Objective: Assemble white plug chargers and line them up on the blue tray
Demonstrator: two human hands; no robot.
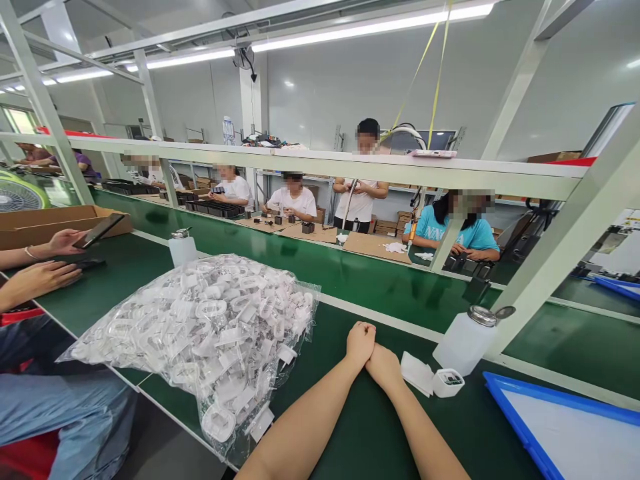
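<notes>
Our left hand (pixel 361 341) and right hand (pixel 384 367) lie closed and pressed together on the green bench (pixel 370 437), just right of the bag (pixel 200 340) of white plastic parts, gripping nothing. Further right of the bag, nearest our hands, sit a folded tissue (pixel 417 373) and a small white cup (pixel 449 382), touching each other. Beyond them stand a white bottle (pixel 465 347) with a metal top and a blue tray (pixel 550 427). Left of the bag, a co-worker's hands (pixel 45 260) hold a phone (pixel 99 230). Across the bag's far side stands a second bottle (pixel 183 248).
</notes>
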